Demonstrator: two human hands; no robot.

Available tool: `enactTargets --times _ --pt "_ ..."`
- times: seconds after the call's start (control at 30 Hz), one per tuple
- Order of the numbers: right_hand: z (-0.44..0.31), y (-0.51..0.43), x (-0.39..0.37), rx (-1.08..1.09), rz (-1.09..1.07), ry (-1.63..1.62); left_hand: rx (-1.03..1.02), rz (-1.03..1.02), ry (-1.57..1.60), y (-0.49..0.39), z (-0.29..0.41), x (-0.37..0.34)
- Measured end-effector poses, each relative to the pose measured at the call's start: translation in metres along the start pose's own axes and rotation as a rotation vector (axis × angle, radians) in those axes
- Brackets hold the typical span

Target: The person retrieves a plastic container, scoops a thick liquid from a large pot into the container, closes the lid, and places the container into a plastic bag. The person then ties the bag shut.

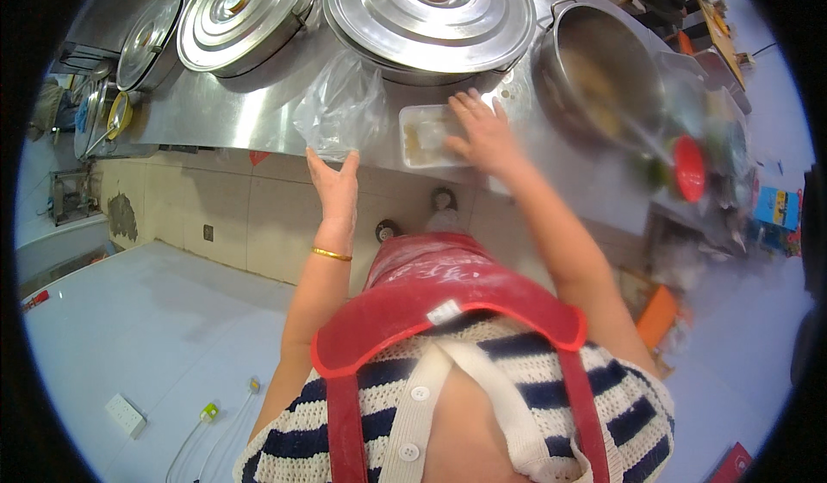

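Observation:
My left hand [334, 189], with a gold bangle [331, 255] at the wrist, has thumb and fingers spread at the near edge of a clear plastic bag [339, 105]. The bag stands puffed out above that hand, over the counter's front edge. To the right, a shallow translucent plastic container [429, 137] rests near the same edge, with pale liquid or food inside that is hard to make out. My right hand [481, 131] lies over its right end, palm down and fingers apart. Whether it touches the rim cannot be told.
Large lidded steel pots [400, 27] stand along the back of the steel counter [258, 118]. An open deep pot [601, 82] at right holds cloudy liquid and a blurred ladle. Nearby is a red bowl-like item [689, 168]. A yellow bowl [120, 116] sits far left.

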State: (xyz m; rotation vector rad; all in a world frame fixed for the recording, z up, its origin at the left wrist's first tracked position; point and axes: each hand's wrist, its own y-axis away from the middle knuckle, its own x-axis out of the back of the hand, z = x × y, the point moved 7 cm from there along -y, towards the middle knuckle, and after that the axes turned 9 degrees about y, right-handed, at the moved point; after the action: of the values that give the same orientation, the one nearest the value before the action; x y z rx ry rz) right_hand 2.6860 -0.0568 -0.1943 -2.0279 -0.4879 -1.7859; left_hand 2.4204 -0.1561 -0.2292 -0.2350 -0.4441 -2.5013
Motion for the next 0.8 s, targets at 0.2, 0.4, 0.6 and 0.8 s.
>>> enactTargets --times 0.2,0.4,0.6,0.8 --pt "-0.037 -0.019 -0.017 0.143 -0.064 0.106 -0.108 0.05 -0.103 0.007 0.017 0.012" --pt "-0.048 -0.016 -0.018 0.128 -0.108 0.097 -0.559 0.183 -0.26 0.035 0.054 0.021" --pt "-0.046 -0.007 -0.015 0.116 -0.017 0.005 -0.225 -0.273 -0.1 0.034 0.026 -0.04" --pt "0.016 0.036 -0.004 -0.322 0.207 -0.194 -0.246 -0.285 -0.231 0.019 0.012 -0.05"
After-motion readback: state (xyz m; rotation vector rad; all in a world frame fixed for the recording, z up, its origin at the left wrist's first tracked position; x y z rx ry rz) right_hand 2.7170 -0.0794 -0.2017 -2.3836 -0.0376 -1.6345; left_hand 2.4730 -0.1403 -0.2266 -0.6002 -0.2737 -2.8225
